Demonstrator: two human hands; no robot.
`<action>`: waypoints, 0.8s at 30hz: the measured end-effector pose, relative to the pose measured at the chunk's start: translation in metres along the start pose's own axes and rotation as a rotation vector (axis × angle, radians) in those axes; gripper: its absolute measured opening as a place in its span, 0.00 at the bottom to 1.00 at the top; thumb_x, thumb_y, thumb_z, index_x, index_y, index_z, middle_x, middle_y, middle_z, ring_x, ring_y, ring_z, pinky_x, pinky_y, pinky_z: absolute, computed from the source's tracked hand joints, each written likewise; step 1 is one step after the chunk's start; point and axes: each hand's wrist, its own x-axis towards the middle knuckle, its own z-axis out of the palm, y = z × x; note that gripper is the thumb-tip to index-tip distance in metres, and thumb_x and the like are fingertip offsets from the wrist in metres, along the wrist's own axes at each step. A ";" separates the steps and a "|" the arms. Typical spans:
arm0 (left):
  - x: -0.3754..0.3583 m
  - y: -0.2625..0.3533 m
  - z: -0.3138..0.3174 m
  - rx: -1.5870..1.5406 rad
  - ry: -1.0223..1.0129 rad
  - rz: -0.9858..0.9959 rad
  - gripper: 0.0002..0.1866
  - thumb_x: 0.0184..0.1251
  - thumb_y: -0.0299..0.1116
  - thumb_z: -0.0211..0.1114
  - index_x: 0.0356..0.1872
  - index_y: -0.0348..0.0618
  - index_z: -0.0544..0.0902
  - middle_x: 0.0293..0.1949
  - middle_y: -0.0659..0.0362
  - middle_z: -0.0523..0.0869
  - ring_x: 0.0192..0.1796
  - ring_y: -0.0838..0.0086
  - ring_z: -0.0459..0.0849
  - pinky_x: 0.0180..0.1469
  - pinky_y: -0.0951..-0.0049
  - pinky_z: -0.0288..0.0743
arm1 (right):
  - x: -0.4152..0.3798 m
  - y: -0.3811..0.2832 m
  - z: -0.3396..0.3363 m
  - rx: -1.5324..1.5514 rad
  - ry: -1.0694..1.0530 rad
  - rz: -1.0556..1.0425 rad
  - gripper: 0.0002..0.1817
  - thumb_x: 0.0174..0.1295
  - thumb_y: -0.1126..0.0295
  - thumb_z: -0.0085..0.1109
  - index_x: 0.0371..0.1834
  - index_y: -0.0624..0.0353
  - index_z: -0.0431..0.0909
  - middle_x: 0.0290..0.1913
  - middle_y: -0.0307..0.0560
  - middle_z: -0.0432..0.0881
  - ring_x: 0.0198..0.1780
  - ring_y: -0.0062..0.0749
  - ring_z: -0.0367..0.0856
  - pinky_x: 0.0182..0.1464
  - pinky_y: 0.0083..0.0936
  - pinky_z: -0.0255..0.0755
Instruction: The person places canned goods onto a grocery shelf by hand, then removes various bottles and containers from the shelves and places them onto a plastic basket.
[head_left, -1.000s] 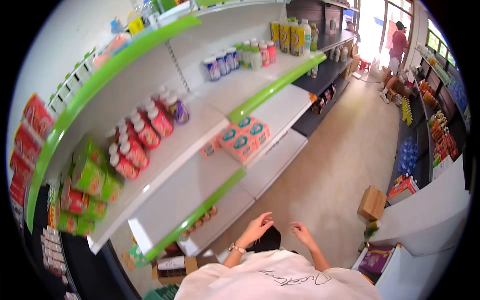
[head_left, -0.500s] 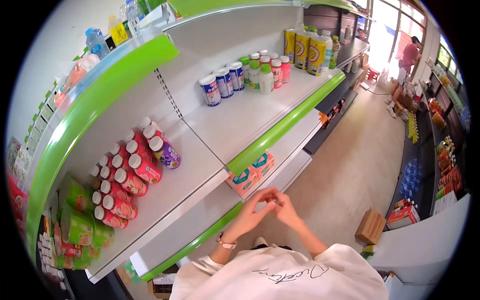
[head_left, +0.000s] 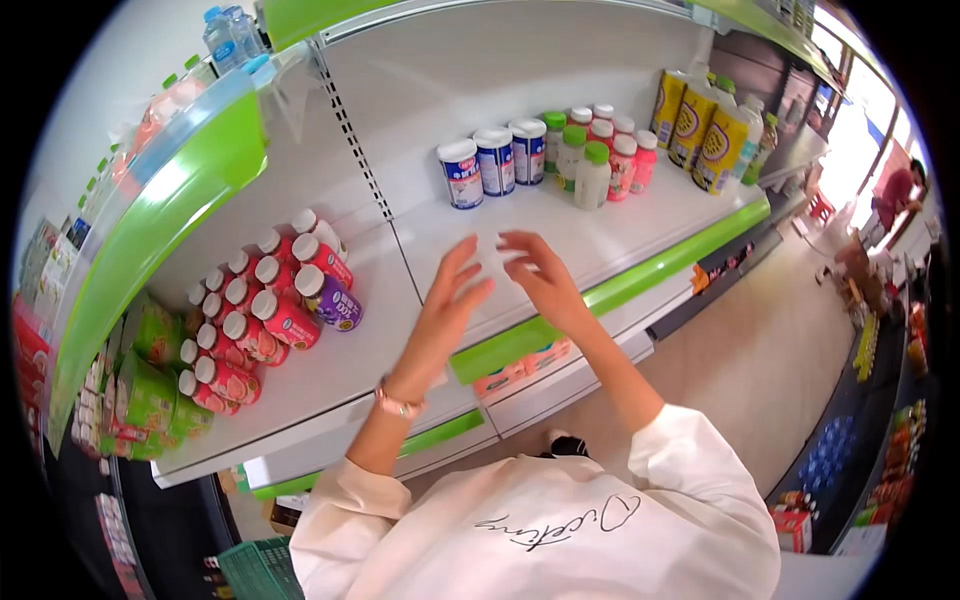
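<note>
My left hand (head_left: pixel 452 296) is raised over the white shelf (head_left: pixel 400 350), fingers apart and holding nothing. Close beside it, my right hand (head_left: pixel 541 277) also hovers with spread, slightly curled fingers and nothing in them. Beyond the hands stand blue-and-white canisters (head_left: pixel 495 162) in a short row. Right of these are green-capped white bottles (head_left: pixel 592 178) and pink bottles (head_left: pixel 621 168). To the left, several pink bottles with white caps (head_left: pixel 286 318) are grouped in rows, with a purple-labelled bottle (head_left: pixel 330 299) at their right end. Neither hand touches any of them.
Yellow cans (head_left: pixel 719 150) stand at the shelf's right end, green packs (head_left: pixel 146 390) at its left. A green edge strip (head_left: pixel 610 288) runs along the shelf front. Pink packs (head_left: pixel 520 368) sit on the level below. Another person (head_left: pixel 897 195) is at the far right, by the doorway.
Both hands have parted from each other and risen forward from in front of the shelf to over it. The view has shifted closer to the shelf.
</note>
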 end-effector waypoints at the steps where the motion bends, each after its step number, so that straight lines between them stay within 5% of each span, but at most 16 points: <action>1: 0.020 0.000 -0.001 -0.017 0.031 -0.010 0.33 0.69 0.35 0.57 0.73 0.43 0.57 0.73 0.53 0.59 0.72 0.64 0.62 0.70 0.64 0.58 | 0.026 0.014 -0.004 -0.018 -0.031 -0.061 0.26 0.62 0.75 0.54 0.66 0.57 0.66 0.55 0.48 0.77 0.48 0.29 0.78 0.47 0.25 0.73; 6: 0.121 -0.004 -0.010 0.088 0.304 -0.009 0.33 0.67 0.39 0.58 0.70 0.39 0.60 0.65 0.51 0.69 0.66 0.68 0.68 0.66 0.69 0.61 | 0.152 0.060 0.004 0.103 -0.064 -0.078 0.36 0.55 0.73 0.55 0.70 0.68 0.56 0.57 0.62 0.74 0.53 0.43 0.77 0.59 0.31 0.69; 10: 0.190 -0.043 -0.050 0.064 0.366 0.008 0.30 0.63 0.35 0.61 0.64 0.33 0.65 0.55 0.53 0.77 0.58 0.71 0.74 0.60 0.72 0.67 | 0.195 0.095 0.021 -0.275 0.142 -0.290 0.42 0.50 0.71 0.59 0.70 0.73 0.55 0.58 0.66 0.72 0.64 0.53 0.66 0.66 0.36 0.61; 13: 0.213 -0.068 -0.071 0.132 0.416 -0.059 0.28 0.60 0.34 0.65 0.61 0.39 0.70 0.58 0.57 0.77 0.62 0.72 0.73 0.61 0.70 0.67 | 0.196 0.098 0.023 0.077 0.196 -0.014 0.42 0.48 0.69 0.59 0.69 0.72 0.56 0.58 0.65 0.73 0.62 0.51 0.69 0.63 0.35 0.63; 15: 0.232 -0.101 -0.082 0.348 0.616 0.144 0.28 0.51 0.30 0.71 0.56 0.38 0.74 0.50 0.55 0.83 0.52 0.70 0.81 0.54 0.71 0.74 | 0.196 0.099 0.015 0.283 -0.009 0.141 0.41 0.50 0.69 0.58 0.70 0.70 0.57 0.55 0.61 0.75 0.60 0.46 0.72 0.61 0.31 0.66; 17: 0.222 -0.103 -0.084 0.582 0.668 0.183 0.30 0.44 0.32 0.77 0.52 0.37 0.76 0.46 0.52 0.85 0.49 0.67 0.84 0.51 0.70 0.76 | 0.179 0.067 0.002 0.302 -0.308 0.261 0.40 0.51 0.70 0.56 0.71 0.68 0.58 0.54 0.57 0.76 0.58 0.42 0.73 0.57 0.27 0.69; 19: 0.182 -0.063 -0.050 0.697 0.660 0.125 0.30 0.39 0.33 0.79 0.48 0.39 0.78 0.46 0.51 0.86 0.49 0.66 0.85 0.52 0.70 0.76 | 0.146 0.040 0.000 0.270 -0.300 0.178 0.36 0.54 0.73 0.53 0.70 0.66 0.60 0.58 0.54 0.72 0.59 0.35 0.71 0.50 0.20 0.71; 21: 0.140 -0.044 -0.026 0.474 0.608 0.124 0.31 0.39 0.35 0.80 0.48 0.38 0.79 0.45 0.53 0.86 0.49 0.66 0.85 0.52 0.70 0.76 | 0.100 0.055 -0.003 0.319 -0.109 0.048 0.34 0.54 0.75 0.52 0.70 0.62 0.62 0.64 0.51 0.66 0.63 0.33 0.66 0.51 0.20 0.71; 24: 0.063 -0.021 0.021 0.368 0.719 0.271 0.36 0.38 0.35 0.81 0.53 0.39 0.78 0.46 0.53 0.85 0.48 0.66 0.84 0.53 0.69 0.76 | 0.034 0.001 -0.019 0.406 -0.257 0.020 0.36 0.55 0.77 0.48 0.72 0.57 0.59 0.70 0.46 0.59 0.71 0.35 0.58 0.66 0.28 0.61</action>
